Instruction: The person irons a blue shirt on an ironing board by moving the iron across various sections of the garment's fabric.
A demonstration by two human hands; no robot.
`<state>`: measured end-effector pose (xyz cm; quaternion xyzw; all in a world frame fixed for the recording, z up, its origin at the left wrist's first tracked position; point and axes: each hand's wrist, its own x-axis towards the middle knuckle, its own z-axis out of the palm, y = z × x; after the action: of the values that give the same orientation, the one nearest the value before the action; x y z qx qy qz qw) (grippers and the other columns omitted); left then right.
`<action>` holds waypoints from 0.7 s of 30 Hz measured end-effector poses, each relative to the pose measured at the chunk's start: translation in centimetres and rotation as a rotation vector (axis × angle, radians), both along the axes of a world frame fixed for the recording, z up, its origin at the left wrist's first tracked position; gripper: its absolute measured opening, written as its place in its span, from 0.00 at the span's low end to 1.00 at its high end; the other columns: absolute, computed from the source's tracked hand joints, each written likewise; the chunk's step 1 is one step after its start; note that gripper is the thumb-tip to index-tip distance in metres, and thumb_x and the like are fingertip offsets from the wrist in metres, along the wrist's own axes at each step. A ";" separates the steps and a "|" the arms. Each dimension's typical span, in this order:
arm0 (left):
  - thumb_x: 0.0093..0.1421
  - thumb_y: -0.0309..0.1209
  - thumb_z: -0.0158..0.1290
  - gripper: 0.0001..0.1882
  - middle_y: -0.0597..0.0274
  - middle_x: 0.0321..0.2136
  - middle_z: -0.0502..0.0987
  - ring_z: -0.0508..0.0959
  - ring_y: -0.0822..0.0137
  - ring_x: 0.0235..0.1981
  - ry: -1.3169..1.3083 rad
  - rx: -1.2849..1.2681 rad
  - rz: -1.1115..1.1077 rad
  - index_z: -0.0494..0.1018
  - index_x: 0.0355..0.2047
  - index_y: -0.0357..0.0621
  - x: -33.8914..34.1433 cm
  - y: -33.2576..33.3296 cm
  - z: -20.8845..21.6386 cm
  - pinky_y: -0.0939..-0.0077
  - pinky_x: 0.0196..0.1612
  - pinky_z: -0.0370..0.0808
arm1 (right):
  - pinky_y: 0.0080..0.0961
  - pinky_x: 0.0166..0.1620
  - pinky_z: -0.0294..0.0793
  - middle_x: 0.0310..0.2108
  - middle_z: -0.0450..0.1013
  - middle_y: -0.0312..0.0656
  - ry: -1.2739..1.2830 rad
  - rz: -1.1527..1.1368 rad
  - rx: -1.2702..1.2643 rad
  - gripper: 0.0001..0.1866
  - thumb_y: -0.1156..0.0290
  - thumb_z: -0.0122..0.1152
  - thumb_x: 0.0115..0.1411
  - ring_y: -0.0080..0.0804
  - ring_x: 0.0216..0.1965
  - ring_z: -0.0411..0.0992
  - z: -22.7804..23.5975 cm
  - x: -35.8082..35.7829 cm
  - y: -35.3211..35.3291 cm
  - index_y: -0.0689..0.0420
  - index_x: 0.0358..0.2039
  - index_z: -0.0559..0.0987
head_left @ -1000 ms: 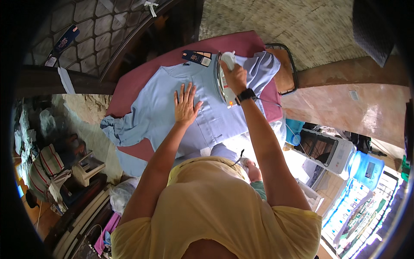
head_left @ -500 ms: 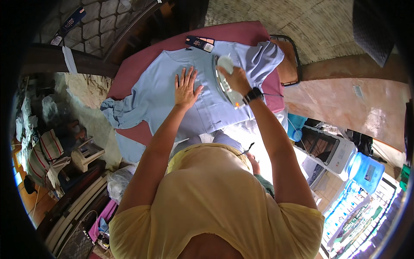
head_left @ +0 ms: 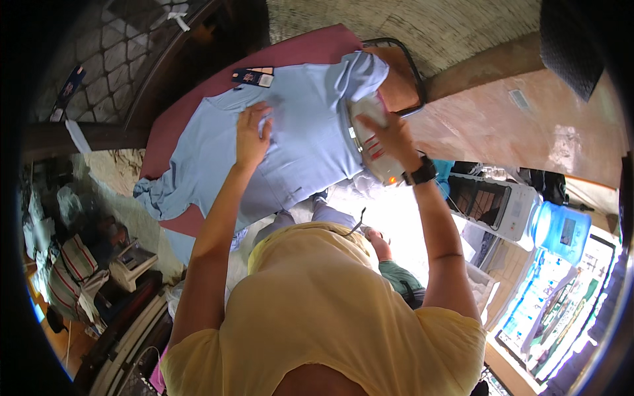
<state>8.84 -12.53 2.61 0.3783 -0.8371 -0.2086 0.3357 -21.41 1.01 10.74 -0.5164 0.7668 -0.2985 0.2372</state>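
Note:
A light blue long-sleeved shirt [head_left: 297, 132] lies spread over a maroon-covered ironing board [head_left: 162, 142]. My right hand [head_left: 396, 142], wearing a black wristband, is on a pale iron [head_left: 376, 155] with a lit orange lamp, at the board's right end beside a bunched sleeve. The hand is blurred, but its fingers appear wrapped over the iron's handle. Above the shirt's left-middle part is my left hand [head_left: 252, 135], its fingers loosely bent and the thumb apart, with nothing visible in it. A dark tag [head_left: 253, 76] lies at the shirt's collar.
A black metal frame [head_left: 417, 72] borders the board's right end. Behind it stands a stone-like ledge [head_left: 502, 125]. Lower right are a white appliance [head_left: 522, 211] and a blue water jug [head_left: 563, 231]. A dark lattice grille [head_left: 99, 79] rises at the far left, with a small stool [head_left: 132, 264] below.
The iron and my right hand have moved right, off the shirt's middle to the board's right end. My left hand's flat, spread fingers have bent. The whole view has shifted, moving the board leftward.

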 end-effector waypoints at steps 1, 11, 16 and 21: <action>0.60 0.27 0.53 0.12 0.57 0.51 0.71 0.70 0.52 0.51 -0.031 0.004 -0.073 0.73 0.46 0.44 -1.0 0.5 0.0 0.59 0.56 0.66 | 0.31 0.27 0.78 0.27 0.79 0.43 -0.058 -0.131 0.274 0.29 0.42 0.63 0.54 0.34 0.23 0.79 0.7 -2.6 -0.6 0.57 0.42 0.80; 0.58 0.22 0.54 0.14 0.55 0.46 0.74 0.74 0.53 0.48 0.072 0.142 -0.150 0.73 0.45 0.44 -4.6 8.6 -0.7 0.62 0.53 0.70 | 0.31 0.31 0.76 0.20 0.76 0.41 0.068 -0.305 0.158 0.40 0.29 0.61 0.48 0.30 0.23 0.77 -7.2 -18.7 -11.2 0.61 0.33 0.82; 0.61 0.23 0.54 0.12 0.54 0.44 0.73 0.74 0.56 0.44 0.049 0.125 0.365 0.73 0.46 0.42 6.1 11.3 -2.3 0.66 0.47 0.71 | 0.32 0.38 0.78 0.34 0.78 0.48 0.008 -0.314 0.305 0.46 0.26 0.61 0.43 0.38 0.33 0.79 -9.3 -20.0 -14.4 0.62 0.40 0.81; 0.60 0.28 0.57 0.15 0.51 0.40 0.72 0.74 0.60 0.40 0.083 0.161 1.097 0.69 0.46 0.36 20.0 17.2 -9.3 0.68 0.39 0.72 | 0.39 0.51 0.74 0.42 0.76 0.56 0.176 -0.225 0.254 0.56 0.24 0.60 0.41 0.48 0.47 0.76 -9.4 -19.6 -16.1 0.67 0.53 0.72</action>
<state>28.81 4.65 -6.70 0.7745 -0.4850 -0.0812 0.3979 -41.04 -15.07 1.37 -0.4172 0.8691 -0.1776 0.1976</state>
